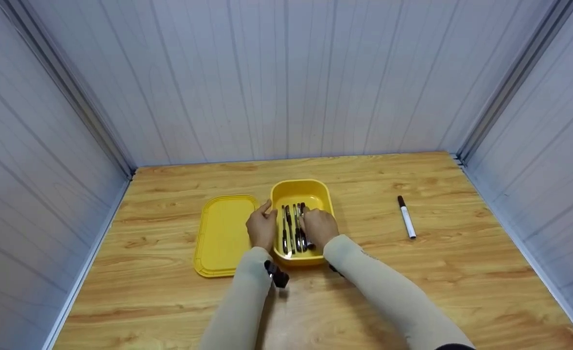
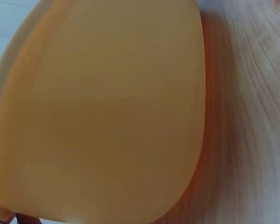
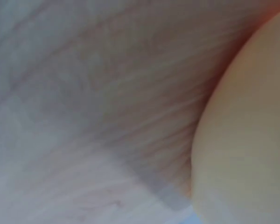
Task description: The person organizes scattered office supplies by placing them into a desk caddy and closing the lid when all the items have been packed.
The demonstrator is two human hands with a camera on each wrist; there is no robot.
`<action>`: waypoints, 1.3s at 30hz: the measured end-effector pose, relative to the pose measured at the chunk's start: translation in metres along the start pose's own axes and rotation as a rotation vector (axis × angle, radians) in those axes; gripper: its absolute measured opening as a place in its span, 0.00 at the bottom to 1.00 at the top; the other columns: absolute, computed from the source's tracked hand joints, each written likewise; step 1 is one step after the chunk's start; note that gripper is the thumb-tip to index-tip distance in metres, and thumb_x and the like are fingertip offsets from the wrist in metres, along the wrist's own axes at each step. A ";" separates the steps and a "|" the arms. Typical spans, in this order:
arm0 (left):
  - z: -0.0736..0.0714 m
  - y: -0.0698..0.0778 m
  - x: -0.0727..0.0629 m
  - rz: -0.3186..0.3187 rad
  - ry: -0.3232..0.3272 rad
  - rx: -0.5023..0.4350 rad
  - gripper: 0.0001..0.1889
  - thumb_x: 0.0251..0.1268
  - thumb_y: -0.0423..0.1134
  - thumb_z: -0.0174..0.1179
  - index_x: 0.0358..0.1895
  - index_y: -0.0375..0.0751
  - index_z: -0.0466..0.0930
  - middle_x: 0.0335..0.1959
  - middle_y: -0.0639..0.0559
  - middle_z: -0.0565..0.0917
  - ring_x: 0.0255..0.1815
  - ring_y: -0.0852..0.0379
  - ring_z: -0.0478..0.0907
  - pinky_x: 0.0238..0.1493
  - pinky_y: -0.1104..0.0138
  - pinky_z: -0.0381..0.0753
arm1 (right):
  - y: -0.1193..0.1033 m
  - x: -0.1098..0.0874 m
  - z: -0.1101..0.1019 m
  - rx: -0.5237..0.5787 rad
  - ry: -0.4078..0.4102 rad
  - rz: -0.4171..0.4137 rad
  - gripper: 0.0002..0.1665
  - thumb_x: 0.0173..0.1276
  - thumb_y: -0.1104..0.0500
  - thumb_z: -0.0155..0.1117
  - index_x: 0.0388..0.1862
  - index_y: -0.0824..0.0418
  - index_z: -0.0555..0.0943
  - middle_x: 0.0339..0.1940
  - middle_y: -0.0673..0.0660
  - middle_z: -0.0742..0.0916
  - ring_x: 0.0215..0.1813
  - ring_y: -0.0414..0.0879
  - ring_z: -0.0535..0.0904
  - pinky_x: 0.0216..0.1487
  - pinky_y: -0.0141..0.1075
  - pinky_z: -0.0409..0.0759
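Observation:
A yellow plastic box (image 1: 302, 185) holds several pens (image 1: 288, 228) lying side by side, lengthwise. At the box's left side, my left hand (image 1: 261, 229) grips the wall, its thumb at the rim. My right hand (image 1: 321, 227) reaches inside on the right, fingers curled down around the rightmost pen (image 1: 310, 245), which is partly hidden beneath them. The left wrist view is filled by the box's outer wall (image 2: 112, 116). Neither wrist view shows a hand's fingers; the right one has a blurred, pale curved surface at its right.
The yellow lid (image 1: 223, 236) lies flat on the wooden table (image 1: 160, 291), left of the box. A white marker with a dark cap (image 1: 407, 218) lies to the right. Pale panel walls (image 1: 296, 82) enclose the table at the back and both sides.

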State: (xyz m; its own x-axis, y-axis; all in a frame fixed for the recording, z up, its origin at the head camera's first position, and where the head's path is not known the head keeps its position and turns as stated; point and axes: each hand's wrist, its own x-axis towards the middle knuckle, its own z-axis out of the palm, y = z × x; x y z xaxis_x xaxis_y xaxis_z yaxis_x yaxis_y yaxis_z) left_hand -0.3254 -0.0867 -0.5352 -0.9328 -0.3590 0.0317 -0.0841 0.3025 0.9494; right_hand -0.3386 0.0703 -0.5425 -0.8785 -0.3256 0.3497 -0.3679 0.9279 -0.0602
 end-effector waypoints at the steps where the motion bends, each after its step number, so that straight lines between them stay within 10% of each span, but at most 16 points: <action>1: 0.000 0.000 0.000 0.001 -0.002 0.001 0.20 0.69 0.37 0.61 0.63 0.46 0.79 0.35 0.45 0.86 0.26 0.58 0.75 0.24 0.70 0.72 | 0.000 0.001 -0.002 -0.016 0.013 -0.010 0.16 0.71 0.51 0.63 0.35 0.64 0.84 0.18 0.59 0.84 0.18 0.49 0.80 0.18 0.42 0.78; 14: 0.000 0.000 0.003 0.026 -0.031 -0.022 0.20 0.71 0.37 0.59 0.65 0.46 0.77 0.30 0.39 0.83 0.18 0.60 0.68 0.19 0.69 0.66 | 0.032 0.015 -0.026 0.110 0.192 0.039 0.10 0.68 0.59 0.62 0.35 0.63 0.87 0.31 0.57 0.87 0.33 0.49 0.82 0.30 0.39 0.83; 39: 0.000 -0.002 -0.002 0.038 -0.010 -0.004 0.20 0.71 0.38 0.59 0.64 0.45 0.78 0.32 0.40 0.85 0.18 0.60 0.68 0.18 0.69 0.65 | 0.131 -0.020 -0.032 0.000 0.102 0.149 0.09 0.66 0.66 0.63 0.43 0.68 0.85 0.38 0.63 0.86 0.39 0.56 0.84 0.37 0.45 0.84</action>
State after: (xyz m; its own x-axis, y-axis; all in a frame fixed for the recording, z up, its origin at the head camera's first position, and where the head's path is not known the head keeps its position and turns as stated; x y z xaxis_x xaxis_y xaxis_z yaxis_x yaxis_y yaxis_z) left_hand -0.3231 -0.0864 -0.5374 -0.9388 -0.3382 0.0651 -0.0466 0.3120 0.9489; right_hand -0.3601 0.2043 -0.5277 -0.8878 -0.1644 0.4299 -0.2360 0.9645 -0.1186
